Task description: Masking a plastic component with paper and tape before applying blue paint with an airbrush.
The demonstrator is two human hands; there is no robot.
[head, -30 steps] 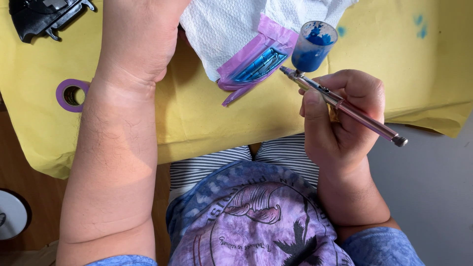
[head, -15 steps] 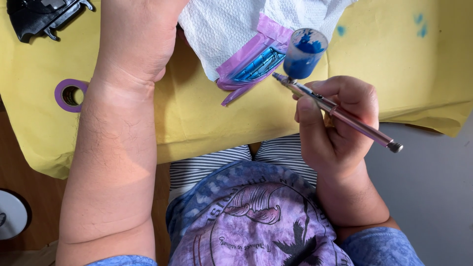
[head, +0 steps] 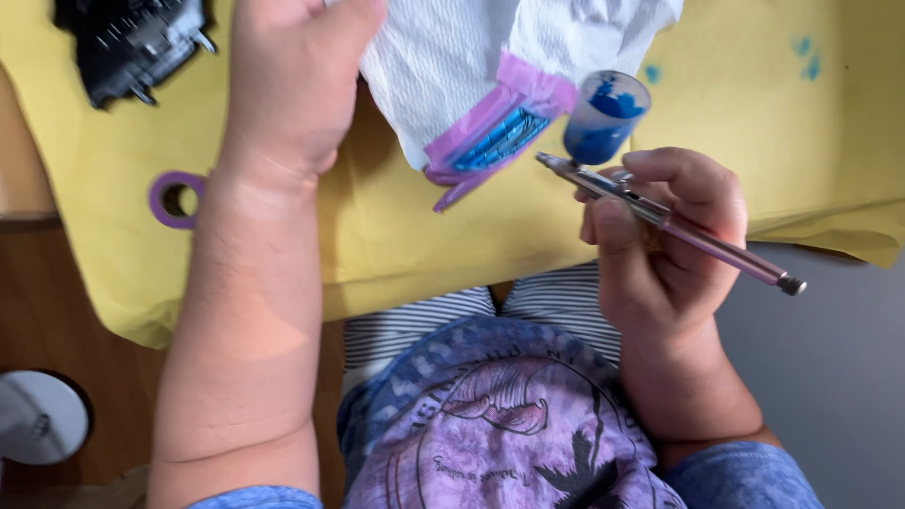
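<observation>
While the right hand (head: 660,245) grips a slim metal airbrush (head: 660,219) pen-style, fingers closed around its body with the index finger curled over the top, the nozzle end points up-left toward a small part wrapped in purple masking tape (head: 495,132). You can see a strip of fresh blue showing in the gap the tape leaves open. The airbrush tip sits just beside that taped part, close but not touching as far as I can tell. Its little paint cup (head: 603,118) sticks up from the front end and has blue paint inside.

Left hand (head: 292,85) is up top, closed on a wad of white paper towel (head: 443,66) that the taped piece pokes out of. Can't really see the fingertips since they run off the top edge, but the hand is clearly holding the bundle up above the yellow paper sheet (head: 405,236) covering the work surface.

Also lying on the yellow sheet: a purple tape roll (head: 174,198) just left of the left wrist, and some black plastic part (head: 132,42) in the top-left corner. A white round thing (head: 38,415) sits down at the lower left on the wooden surface.
</observation>
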